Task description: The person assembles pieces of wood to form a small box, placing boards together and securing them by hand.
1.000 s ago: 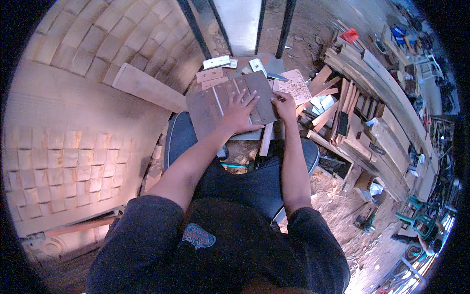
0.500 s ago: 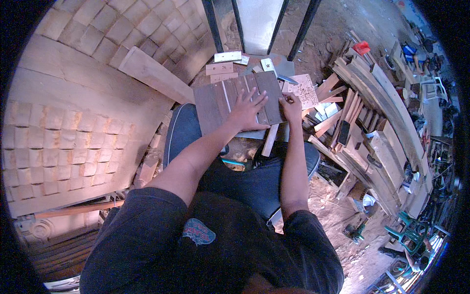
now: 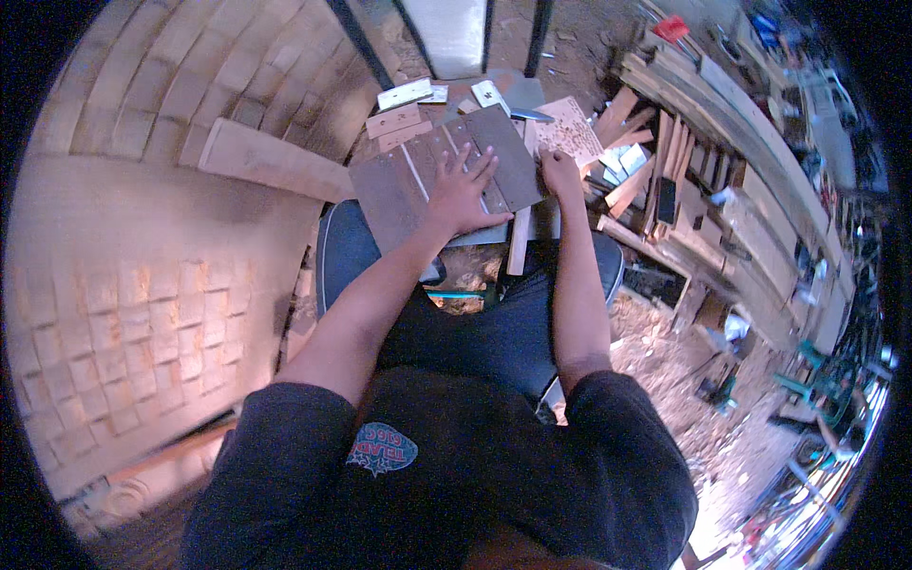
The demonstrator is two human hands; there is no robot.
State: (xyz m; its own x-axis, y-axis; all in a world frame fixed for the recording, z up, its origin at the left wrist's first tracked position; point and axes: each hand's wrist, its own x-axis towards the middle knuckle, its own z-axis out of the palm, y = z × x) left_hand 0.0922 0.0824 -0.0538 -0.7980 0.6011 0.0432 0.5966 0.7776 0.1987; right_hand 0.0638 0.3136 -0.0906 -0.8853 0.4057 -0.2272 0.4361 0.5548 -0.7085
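A flat brown wooden board [image 3: 385, 195] with pale stripes lies tilted on the low work surface over my lap. My left hand [image 3: 464, 198] is spread flat on its top, fingers apart and thumb pointing right. At the board's right edge my right hand [image 3: 559, 174] is closed, its back turned up. Whatever its fingers hold is hidden. Just beyond that hand lies a pale board covered in small dark specks [image 3: 578, 128]. A tool with a grey blade-like shape [image 3: 530, 115] rests past the board's far edge. Below the board a narrow wood strip [image 3: 518, 245] sticks out toward me.
Pale wood blocks [image 3: 394, 122] and a white piece with dark marks [image 3: 487, 95] lie at the far side. A plank [image 3: 271, 160] and a large panel with a woven pattern [image 3: 123, 332] stand left. Stacked timber [image 3: 722, 104] fills the right; a red object [image 3: 672, 28] lies behind it.
The whole view has shifted, so the board appears farther up and left. My right hand has turned from a visible fingertip pinch to a closed, back-up pose. My left hand stays flat on the board.
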